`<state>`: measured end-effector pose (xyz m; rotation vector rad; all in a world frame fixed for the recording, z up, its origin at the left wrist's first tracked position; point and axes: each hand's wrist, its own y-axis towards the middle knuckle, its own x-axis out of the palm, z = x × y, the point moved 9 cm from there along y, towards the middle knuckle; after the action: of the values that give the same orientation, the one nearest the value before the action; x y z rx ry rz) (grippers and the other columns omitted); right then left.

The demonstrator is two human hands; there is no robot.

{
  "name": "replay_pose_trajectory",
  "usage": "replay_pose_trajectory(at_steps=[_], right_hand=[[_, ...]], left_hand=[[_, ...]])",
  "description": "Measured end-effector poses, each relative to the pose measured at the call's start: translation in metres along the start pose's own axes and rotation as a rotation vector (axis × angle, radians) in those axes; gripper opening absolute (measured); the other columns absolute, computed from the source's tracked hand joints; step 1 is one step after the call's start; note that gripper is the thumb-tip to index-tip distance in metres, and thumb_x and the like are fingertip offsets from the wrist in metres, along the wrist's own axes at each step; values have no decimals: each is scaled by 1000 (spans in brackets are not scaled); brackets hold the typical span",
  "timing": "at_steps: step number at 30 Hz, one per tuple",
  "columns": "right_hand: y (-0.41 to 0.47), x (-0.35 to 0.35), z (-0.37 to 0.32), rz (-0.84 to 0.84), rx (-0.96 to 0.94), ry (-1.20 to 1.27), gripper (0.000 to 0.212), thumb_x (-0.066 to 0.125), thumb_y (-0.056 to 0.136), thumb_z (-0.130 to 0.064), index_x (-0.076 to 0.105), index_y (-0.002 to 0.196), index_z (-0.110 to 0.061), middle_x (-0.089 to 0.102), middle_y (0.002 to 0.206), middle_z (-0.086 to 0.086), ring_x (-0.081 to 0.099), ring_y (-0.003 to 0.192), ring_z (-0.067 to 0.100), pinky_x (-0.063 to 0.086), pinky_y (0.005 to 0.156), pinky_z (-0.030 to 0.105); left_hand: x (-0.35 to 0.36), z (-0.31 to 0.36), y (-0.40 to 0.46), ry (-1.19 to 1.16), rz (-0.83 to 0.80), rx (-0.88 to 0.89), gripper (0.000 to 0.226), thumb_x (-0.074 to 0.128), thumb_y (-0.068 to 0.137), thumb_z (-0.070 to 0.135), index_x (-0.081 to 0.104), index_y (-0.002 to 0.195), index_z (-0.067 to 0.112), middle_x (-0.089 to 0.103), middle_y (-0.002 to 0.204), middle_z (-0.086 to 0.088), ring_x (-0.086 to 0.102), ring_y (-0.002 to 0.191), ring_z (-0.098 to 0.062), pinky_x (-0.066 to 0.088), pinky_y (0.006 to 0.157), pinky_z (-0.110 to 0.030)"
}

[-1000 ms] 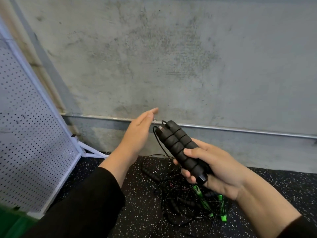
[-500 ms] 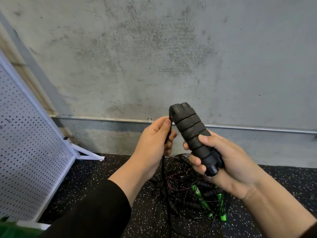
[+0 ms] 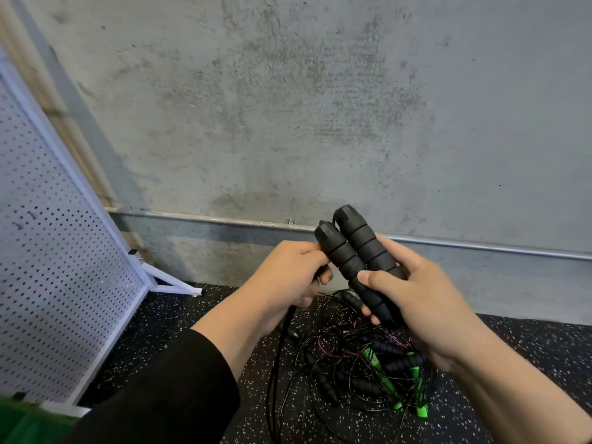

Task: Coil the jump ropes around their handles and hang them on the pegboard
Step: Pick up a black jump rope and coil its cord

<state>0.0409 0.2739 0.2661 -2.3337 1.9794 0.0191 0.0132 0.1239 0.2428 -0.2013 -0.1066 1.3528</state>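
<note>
My right hand (image 3: 426, 302) grips two black ribbed foam handles (image 3: 355, 251) side by side, tops pointing up and left. My left hand (image 3: 288, 280) is curled round the thin black rope (image 3: 278, 357) just beside the handle tops; the cord hangs from it down to the floor. A tangled pile of other jump ropes (image 3: 362, 370), with black and green handles and black and pink cords, lies on the floor below my hands. The white pegboard (image 3: 54, 267) leans at the left.
A grey concrete wall (image 3: 320, 107) with a metal conduit (image 3: 480, 246) along its base stands behind. The floor is black speckled rubber (image 3: 179, 318). White feet of the pegboard stand (image 3: 173, 283) reach out at floor level. Something green (image 3: 19, 424) shows at the bottom-left corner.
My left hand went from open and apart to closing on the rope beside the handles. The right hand tilted the handles more upright, then brought them lower.
</note>
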Motion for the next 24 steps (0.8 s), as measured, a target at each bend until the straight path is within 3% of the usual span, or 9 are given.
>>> replay_pose_trajectory(at_steps=[4,7,10,12,14,16,18,21,24], right_hand=[[1,-4,-5,103,-33,-48,52,67,92,-4,64,126,-43,70,71,8,60,55,25,51,50,32],[5,-16,-12,175,-86,-216,58,69,91,-5,60,124,-51,68,67,-4,58,52,15,49,50,22],[6,-13,-15,173,-161,-480,69,70,89,-10,54,118,-70,68,72,-7,52,54,6,43,52,19],[5,-6,-14,169,-198,-643,76,67,89,-14,45,121,-79,64,70,-6,50,55,4,43,56,20],[3,6,-15,136,-265,-839,78,66,90,-18,33,135,-72,58,76,-8,53,67,5,45,64,22],[0,19,-14,101,-321,-1019,82,66,91,-24,20,143,-68,52,87,-9,55,80,13,49,72,32],[0,25,-9,79,-346,-1108,86,66,92,-28,11,146,-65,49,97,-9,53,88,16,51,75,36],[-1,31,-5,14,-361,-1126,80,62,94,-42,6,147,-63,44,104,-7,49,96,15,51,79,35],[-4,35,-5,-50,-297,-977,66,48,94,-61,12,149,-61,41,112,-12,47,106,8,45,92,29]], left_hand=[[0,-6,-4,50,-39,-72,31,48,97,13,67,73,17,55,70,-7,27,45,-11,21,45,-22],[2,-11,-8,30,-21,-127,30,46,97,15,73,108,11,49,63,3,26,47,-9,20,46,-22],[6,-21,-5,-112,-27,-198,38,46,95,19,66,122,1,44,62,6,22,48,-8,14,47,-22],[9,-26,-3,-222,-41,-245,50,51,96,33,61,126,-4,44,63,6,21,48,-7,12,46,-22],[10,-28,-4,-282,-44,-276,63,53,96,59,67,116,0,44,63,6,21,48,-7,11,46,-22],[9,-30,-5,-260,-21,-287,63,58,85,75,67,91,13,46,63,6,22,48,-7,13,45,-22],[4,-34,-6,-232,54,-294,56,64,82,73,65,80,17,49,62,5,25,45,-7,16,41,-21],[0,-37,-5,-285,135,-281,41,66,88,59,60,79,20,50,60,4,28,42,-6,19,37,-19],[-5,-26,-2,-322,172,-205,31,64,93,45,55,76,20,45,57,4,25,44,-8,15,40,-19]])
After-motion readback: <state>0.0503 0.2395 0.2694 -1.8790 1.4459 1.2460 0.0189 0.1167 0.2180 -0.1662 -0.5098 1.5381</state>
